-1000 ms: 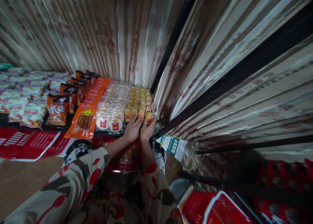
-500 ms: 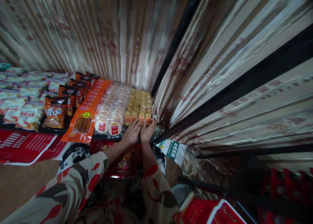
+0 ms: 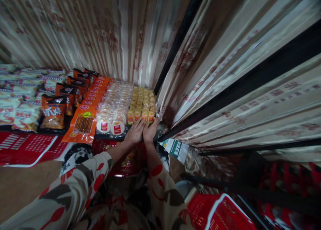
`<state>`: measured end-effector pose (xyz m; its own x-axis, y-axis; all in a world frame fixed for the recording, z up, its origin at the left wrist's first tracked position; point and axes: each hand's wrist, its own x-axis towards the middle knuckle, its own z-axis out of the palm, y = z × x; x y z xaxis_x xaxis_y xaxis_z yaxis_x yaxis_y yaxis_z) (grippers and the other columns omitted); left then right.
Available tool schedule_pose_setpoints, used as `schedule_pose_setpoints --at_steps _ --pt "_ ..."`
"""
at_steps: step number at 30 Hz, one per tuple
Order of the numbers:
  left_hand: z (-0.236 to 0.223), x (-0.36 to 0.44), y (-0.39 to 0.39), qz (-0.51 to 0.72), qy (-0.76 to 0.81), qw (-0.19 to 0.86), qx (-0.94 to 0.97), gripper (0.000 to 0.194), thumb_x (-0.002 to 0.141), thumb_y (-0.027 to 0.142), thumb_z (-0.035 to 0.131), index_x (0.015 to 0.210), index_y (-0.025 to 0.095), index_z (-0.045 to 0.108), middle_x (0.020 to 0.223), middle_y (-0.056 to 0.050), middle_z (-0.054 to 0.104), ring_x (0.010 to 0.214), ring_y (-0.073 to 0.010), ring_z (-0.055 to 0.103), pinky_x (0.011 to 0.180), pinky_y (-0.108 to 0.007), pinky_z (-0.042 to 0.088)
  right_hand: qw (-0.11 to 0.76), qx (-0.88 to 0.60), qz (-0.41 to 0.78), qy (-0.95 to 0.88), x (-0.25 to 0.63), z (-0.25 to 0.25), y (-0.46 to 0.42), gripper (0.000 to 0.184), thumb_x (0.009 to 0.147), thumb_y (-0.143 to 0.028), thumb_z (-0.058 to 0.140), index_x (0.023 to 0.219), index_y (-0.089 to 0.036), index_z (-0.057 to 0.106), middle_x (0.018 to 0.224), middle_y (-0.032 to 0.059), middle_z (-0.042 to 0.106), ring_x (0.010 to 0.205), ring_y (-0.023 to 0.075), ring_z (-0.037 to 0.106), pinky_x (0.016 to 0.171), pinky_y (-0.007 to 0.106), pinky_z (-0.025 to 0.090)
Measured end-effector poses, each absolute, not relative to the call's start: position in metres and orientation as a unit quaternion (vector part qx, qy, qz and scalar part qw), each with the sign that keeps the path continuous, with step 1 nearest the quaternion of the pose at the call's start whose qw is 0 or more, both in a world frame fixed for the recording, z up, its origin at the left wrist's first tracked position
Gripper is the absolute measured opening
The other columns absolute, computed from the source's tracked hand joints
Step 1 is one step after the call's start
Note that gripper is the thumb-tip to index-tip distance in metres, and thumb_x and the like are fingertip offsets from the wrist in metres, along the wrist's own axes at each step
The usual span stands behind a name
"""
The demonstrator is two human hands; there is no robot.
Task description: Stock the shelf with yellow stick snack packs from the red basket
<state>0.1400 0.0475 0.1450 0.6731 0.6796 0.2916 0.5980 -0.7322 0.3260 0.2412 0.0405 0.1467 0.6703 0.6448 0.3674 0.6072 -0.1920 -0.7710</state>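
Observation:
Rows of small yellow snack packs (image 3: 141, 101) with red-and-yellow labels stand on the right end of a dark shelf. My left hand (image 3: 134, 133) lies at their front edge, fingers stretched forward and fingertips touching the front row. Close beside it, my right hand (image 3: 150, 131) has its thumb and fingers around the front right corner pack (image 3: 151, 116). The palms hide the shelf edge below. Just left of the packs are round white wrapped crackers (image 3: 117, 127) with red labels, in clear plastic.
Orange flat snack packets (image 3: 84, 123), black-and-orange bags (image 3: 53, 112) and pale bags (image 3: 26, 116) line the shelf leftward. A pleated curtain (image 3: 140, 32) hangs behind. Black metal posts (image 3: 175, 52) slant at the right. Red baskets (image 3: 22, 149) sit below, another (image 3: 213, 210) at lower right.
The view has shifted slightly, so the shelf goods sit a little higher and further left. Both hands stay at the front of the yellow packs, with the right fingers drawn in slightly.

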Motion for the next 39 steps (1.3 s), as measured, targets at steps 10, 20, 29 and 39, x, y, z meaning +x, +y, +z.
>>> schedule_pose_setpoints --at_steps 10,20,29,39 --pt "0.138 0.141 0.049 0.225 0.344 0.11 0.905 0.052 0.086 0.01 0.038 0.138 0.009 0.037 0.146 -0.012 0.034 0.14 -0.0243 0.016 0.111 -0.043 0.029 0.46 -0.789 0.044 -0.405 0.245 0.153 0.045 0.051 0.082 -0.023 0.04 0.13 -0.007 0.038 0.135 0.0197 0.045 0.125 0.025 0.041 0.105 0.041 0.032" --pt "0.132 0.143 0.051 0.24 0.337 0.096 0.906 0.045 0.089 0.013 0.036 0.134 0.009 0.043 0.145 -0.013 0.036 0.14 -0.0237 0.015 0.11 -0.044 0.031 0.457 -0.792 0.046 -0.402 0.248 0.153 0.05 0.052 0.084 -0.025 0.037 0.132 -0.005 0.039 0.137 0.0198 0.044 0.128 0.0237 0.039 0.107 0.039 0.03" --pt "0.131 0.143 0.05 0.25 0.339 0.09 0.903 0.044 0.089 0.013 0.036 0.133 0.008 0.044 0.144 -0.014 0.038 0.139 -0.0253 0.019 0.109 -0.044 0.033 0.412 -0.805 0.065 -0.422 0.249 0.152 0.053 0.055 0.087 -0.025 0.029 0.137 -0.004 0.033 0.141 0.0194 0.039 0.133 0.0232 0.031 0.107 0.041 0.029" --pt "0.139 0.144 0.048 0.257 0.34 0.092 0.9 0.041 0.087 0.013 0.037 0.126 0.006 0.05 0.142 -0.016 0.04 0.14 -0.0244 0.018 0.111 -0.044 0.031 0.444 -0.798 0.038 -0.406 0.248 0.147 0.046 0.056 0.089 -0.029 0.022 0.137 -0.002 0.031 0.143 0.0215 0.035 0.136 0.0244 0.025 0.11 0.046 0.024"
